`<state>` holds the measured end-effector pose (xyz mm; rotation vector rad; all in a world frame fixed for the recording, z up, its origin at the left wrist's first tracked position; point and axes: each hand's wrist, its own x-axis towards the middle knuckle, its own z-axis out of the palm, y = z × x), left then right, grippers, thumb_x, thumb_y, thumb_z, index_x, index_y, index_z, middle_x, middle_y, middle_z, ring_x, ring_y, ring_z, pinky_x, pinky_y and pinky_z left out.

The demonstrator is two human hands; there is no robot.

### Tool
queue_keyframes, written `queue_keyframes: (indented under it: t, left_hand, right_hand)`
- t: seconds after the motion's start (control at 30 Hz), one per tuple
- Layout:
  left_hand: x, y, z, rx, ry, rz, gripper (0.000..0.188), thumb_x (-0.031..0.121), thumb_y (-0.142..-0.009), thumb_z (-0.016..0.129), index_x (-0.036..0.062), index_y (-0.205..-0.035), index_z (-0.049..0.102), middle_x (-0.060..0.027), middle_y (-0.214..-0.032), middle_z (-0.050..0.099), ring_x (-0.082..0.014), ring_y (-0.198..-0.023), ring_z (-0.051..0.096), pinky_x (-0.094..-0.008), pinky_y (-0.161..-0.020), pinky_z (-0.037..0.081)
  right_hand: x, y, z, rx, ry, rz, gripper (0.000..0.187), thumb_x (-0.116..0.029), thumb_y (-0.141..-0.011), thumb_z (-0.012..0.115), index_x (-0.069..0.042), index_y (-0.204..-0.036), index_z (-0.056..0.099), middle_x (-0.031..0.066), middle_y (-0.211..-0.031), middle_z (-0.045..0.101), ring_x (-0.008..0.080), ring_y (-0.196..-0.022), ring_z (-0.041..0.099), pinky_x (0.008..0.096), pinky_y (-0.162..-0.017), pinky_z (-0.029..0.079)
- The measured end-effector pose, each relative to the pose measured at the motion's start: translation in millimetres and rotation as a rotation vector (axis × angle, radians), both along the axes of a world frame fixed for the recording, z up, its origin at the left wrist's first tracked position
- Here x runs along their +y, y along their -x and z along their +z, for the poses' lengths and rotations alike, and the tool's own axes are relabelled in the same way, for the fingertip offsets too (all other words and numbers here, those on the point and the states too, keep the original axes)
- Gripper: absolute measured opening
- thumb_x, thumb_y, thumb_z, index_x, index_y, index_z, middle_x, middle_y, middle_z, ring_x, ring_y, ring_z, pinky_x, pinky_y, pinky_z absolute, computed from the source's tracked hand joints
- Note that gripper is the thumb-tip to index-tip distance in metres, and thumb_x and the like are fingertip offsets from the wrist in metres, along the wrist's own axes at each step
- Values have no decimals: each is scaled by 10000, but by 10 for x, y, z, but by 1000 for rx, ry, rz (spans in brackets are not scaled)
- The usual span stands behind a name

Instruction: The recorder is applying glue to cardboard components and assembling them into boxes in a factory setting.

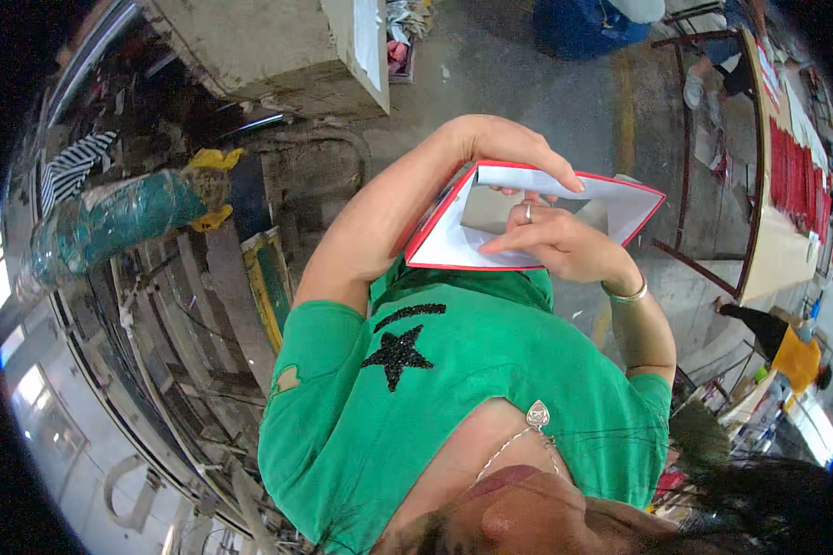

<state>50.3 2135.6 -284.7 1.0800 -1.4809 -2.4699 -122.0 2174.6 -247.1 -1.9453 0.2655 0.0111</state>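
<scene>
A folded carton with red outer edges and white inner faces (pixel 440 245) is held in front of my green shirt, its opening toward me. My left hand (pixel 523 153) is closed on its far edge, the thumb lying over the rim and fingertips showing inside. Over the opening reaches my right hand (pixel 569 242), wearing a ring and a bracelet. One of its fingers stretches out against the white inner face, while the others bend down into the carton. What lies beneath those bent fingers is hidden.
At the upper left stands a worn, box-shaped metal machine housing (pixel 259 51). A green wrapped roll (pixel 120 217) lies over racks on the left. To the right, a table (pixel 773 240) carries stacked red pieces. A blue drum (pixel 588 28) stands beyond; another person (pixel 796 361) is at the right.
</scene>
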Motion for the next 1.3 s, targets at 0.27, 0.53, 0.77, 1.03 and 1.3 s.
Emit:
queue_keyframes:
  t: [0.27,0.53,0.77,1.03,1.3]
  left_hand:
    - [-107,105,-131,72,-8,-162,664,624,-652,618,59,-1001,643,-77,-792,622,-122,-563,501,-260,-469,390]
    - [-76,336,-260,128,-132,-185,504,493,-749,612,36,-959,640,-82,-774,633,-86,-583,502,-226,-475,386]
    - [-149,364,-244,89,-47,-142,470,489,-793,559,50,-936,641,-56,-747,626,-77,-552,498,-223,-444,372]
    - [-309,11,-239,186,-340,271,549,517,-873,405,15,-1031,563,-144,-777,636,-86,-461,507,-192,-365,405]
    - [-443,24,126,109,-43,530,586,554,-818,476,3,-982,587,-122,-741,634,-113,-478,507,-231,-433,399]
  right_hand:
    - [48,110,-72,-59,-192,-38,355,37,-768,500,-131,-1042,652,31,-809,511,174,-741,494,322,-810,332]
    - [80,279,-146,8,-39,51,362,-28,-793,507,-195,-1086,636,12,-773,482,160,-744,485,296,-768,335]
    - [-29,342,-79,-2,36,47,373,9,-788,491,-159,-1092,627,36,-809,522,179,-767,516,304,-744,380]
    - [-452,550,119,-56,58,-717,313,32,-829,428,-34,-1094,583,98,-818,616,208,-800,596,296,-731,464]
    - [-607,205,167,-282,-43,-986,313,24,-867,395,24,-1159,509,124,-970,577,174,-814,602,274,-770,479]
